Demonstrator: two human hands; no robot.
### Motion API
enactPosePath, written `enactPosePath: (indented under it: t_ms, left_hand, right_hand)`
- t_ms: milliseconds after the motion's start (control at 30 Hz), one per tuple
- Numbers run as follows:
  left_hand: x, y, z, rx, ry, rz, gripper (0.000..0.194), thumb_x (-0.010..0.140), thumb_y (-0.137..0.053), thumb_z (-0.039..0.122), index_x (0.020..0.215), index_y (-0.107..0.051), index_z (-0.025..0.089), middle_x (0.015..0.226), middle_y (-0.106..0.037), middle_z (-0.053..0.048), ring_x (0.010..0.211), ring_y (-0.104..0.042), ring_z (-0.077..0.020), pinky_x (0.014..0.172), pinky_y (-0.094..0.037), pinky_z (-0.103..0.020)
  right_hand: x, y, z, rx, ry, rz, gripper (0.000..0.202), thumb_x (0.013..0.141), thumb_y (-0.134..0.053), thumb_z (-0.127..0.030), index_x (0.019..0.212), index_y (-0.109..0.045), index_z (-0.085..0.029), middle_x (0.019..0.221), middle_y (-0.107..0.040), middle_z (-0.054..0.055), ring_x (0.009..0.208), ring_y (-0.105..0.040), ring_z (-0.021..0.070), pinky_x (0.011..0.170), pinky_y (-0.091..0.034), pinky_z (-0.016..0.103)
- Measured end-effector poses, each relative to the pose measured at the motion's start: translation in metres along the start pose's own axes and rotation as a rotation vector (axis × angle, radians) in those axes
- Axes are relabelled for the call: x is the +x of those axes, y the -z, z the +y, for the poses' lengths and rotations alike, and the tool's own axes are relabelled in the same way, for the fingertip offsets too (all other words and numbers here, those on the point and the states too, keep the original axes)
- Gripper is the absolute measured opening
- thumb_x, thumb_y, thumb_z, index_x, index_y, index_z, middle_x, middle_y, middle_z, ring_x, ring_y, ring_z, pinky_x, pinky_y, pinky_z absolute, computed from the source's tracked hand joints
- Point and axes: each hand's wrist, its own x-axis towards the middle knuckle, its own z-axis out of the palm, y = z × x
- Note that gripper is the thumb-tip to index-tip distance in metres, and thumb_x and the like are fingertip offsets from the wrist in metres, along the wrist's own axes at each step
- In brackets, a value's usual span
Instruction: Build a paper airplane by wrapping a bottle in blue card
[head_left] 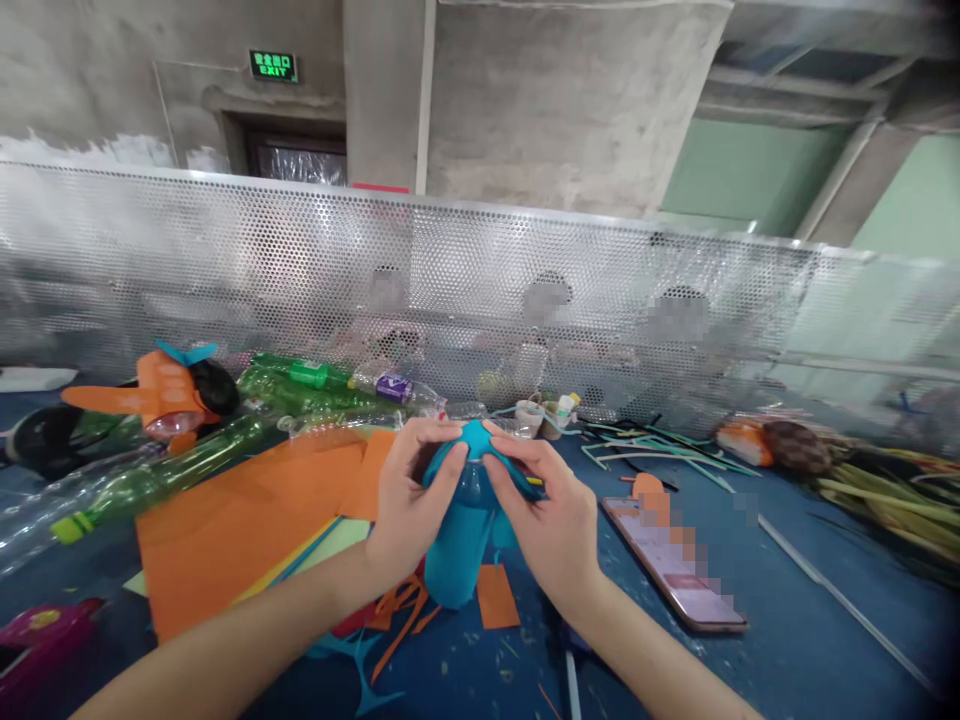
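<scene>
A small clear plastic bottle point(471, 484) stands in front of me, its body wrapped in blue paper point(453, 555). Over its top lies a piece of blue paper point(475, 437), bent down at the sides. My left hand point(411, 500) pinches this top piece from the left with thumb and fingers. From the right, my right hand point(551, 510) pinches the same piece, thumbs close together. An orange paper square point(498, 597) and orange paper strips point(397, 600) lie at the bottle's foot. Blue paper scraps point(364, 670) lie nearer to me.
Orange sheets point(247, 510) and green plastic bottles point(180, 465) lie left, near an orange paper plane model point(172, 395). A phone point(679, 570) lies right, a magenta tool point(45, 650) front left. Behind the table point(825, 540) rises a perforated metal screen point(480, 280).
</scene>
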Motion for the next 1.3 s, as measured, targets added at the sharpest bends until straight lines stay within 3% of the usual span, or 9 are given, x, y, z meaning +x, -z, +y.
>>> enactPosePath:
  t_ms: [333,467,600,667,800,967,1300]
  left_hand:
    - [0.002,-0.002,-0.003,0.022,-0.024,0.009,0.013,0.083,-0.067,0.017,0.092,-0.060,0.024,0.094,-0.060,0.001,0.094,-0.061,-0.0126,0.088,-0.050,-0.026]
    - [0.002,-0.002,-0.004,0.002,-0.030,0.000,0.013,0.084,-0.067,0.017,0.093,-0.060,0.024,0.095,-0.060,0.001,0.094,-0.061,-0.0120,0.086,-0.050,-0.025]
    - [0.000,-0.003,-0.004,-0.017,-0.041,-0.012,0.014,0.084,-0.067,0.016,0.093,-0.060,0.024,0.096,-0.059,0.000,0.095,-0.061,-0.0121,0.085,-0.051,-0.025]
    - [0.000,-0.004,-0.003,-0.018,-0.034,-0.010,0.014,0.084,-0.066,0.016,0.094,-0.060,0.024,0.096,-0.058,0.000,0.095,-0.060,-0.0124,0.085,-0.051,-0.025]
    - [0.001,-0.003,-0.003,-0.021,-0.012,-0.019,0.013,0.085,-0.066,0.017,0.094,-0.059,0.024,0.096,-0.058,-0.001,0.096,-0.060,-0.0136,0.085,-0.051,-0.027]
    - [0.001,-0.001,-0.002,0.005,-0.019,-0.014,0.013,0.084,-0.066,0.018,0.093,-0.059,0.024,0.096,-0.058,-0.001,0.095,-0.060,-0.0150,0.086,-0.050,-0.030]
    - [0.000,0.001,-0.003,0.042,-0.041,-0.028,0.012,0.086,-0.064,0.017,0.093,-0.057,0.024,0.105,-0.058,-0.003,0.101,-0.060,-0.0167,0.088,-0.050,-0.033]
  right_hand:
    - [0.005,0.007,-0.005,0.064,0.023,-0.062,0.010,0.089,-0.058,-0.018,0.095,-0.065,-0.023,0.108,-0.072,0.006,0.103,-0.065,0.0189,0.088,-0.052,0.035]
    - [0.022,0.024,-0.010,0.037,-0.017,-0.198,0.014,0.091,-0.056,-0.025,0.088,-0.069,-0.024,0.103,-0.072,0.004,0.105,-0.062,0.0199,0.094,-0.048,0.039]
    - [0.042,0.038,-0.014,-0.032,-0.072,-0.331,0.009,0.087,-0.062,-0.031,0.084,-0.070,-0.026,0.093,-0.071,0.001,0.090,-0.064,0.0201,0.080,-0.051,0.038]
    - [0.049,0.040,-0.015,-0.078,-0.079,-0.380,0.008,0.085,-0.065,-0.031,0.091,-0.069,-0.028,0.093,-0.070,0.000,0.088,-0.064,0.0199,0.077,-0.051,0.037]
    - [0.058,0.041,-0.018,-0.106,-0.024,-0.492,0.032,0.086,-0.064,-0.026,0.118,-0.064,-0.033,0.098,-0.068,0.001,0.095,-0.061,0.0205,0.085,-0.048,0.039]
    - [0.065,0.040,-0.013,-0.011,-0.049,-0.644,0.027,0.092,-0.057,-0.031,0.116,-0.068,-0.032,0.104,-0.066,0.005,0.090,-0.062,0.0192,0.078,-0.051,0.036]
    - [0.047,0.023,0.002,0.344,-0.346,-0.543,0.029,0.086,-0.063,-0.035,0.113,-0.070,-0.029,0.108,-0.071,0.004,0.097,-0.066,0.0206,0.088,-0.053,0.038]
